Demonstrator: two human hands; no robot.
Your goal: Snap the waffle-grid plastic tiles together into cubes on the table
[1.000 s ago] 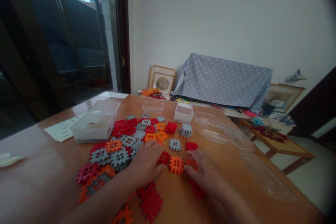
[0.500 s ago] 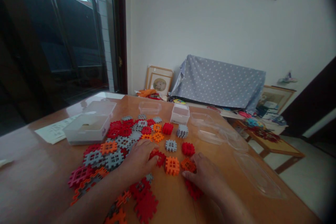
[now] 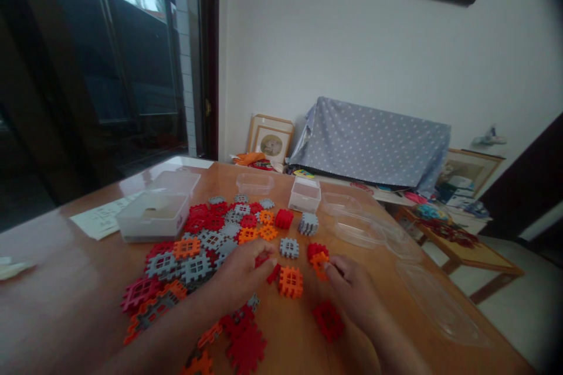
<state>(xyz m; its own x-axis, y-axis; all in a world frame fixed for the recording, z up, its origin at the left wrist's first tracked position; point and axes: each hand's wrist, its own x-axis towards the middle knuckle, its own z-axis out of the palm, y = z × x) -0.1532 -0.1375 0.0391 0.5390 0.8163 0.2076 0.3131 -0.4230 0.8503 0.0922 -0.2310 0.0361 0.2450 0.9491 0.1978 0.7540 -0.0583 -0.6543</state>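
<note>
My right hand (image 3: 357,292) pinches an orange interlocking tile (image 3: 319,265) by its right edge, in front of a small red stack (image 3: 315,251). My left hand (image 3: 248,269) is curled round a red interlocking tile (image 3: 273,273), mostly hidden by the fingers. Between the hands sits a stack of orange tiles (image 3: 291,282), with a grey windowed tile stack (image 3: 289,248) just behind. A dark red tile (image 3: 328,320) lies below my right hand. Left of my left hand spreads a pile of red, grey and orange tiles (image 3: 193,268).
A translucent box (image 3: 153,224) stands left of the pile, beside a written sheet (image 3: 94,220). Farther back are a small clear box (image 3: 305,198), a red stack (image 3: 284,219) and a grey stack (image 3: 308,224). Clear plastic lids (image 3: 440,304) and trays line the table's right side.
My right hand has lifted the orange tile off the dark red one and turned it up. My left hand has closed more round the red tile. The view has shifted slightly.
</note>
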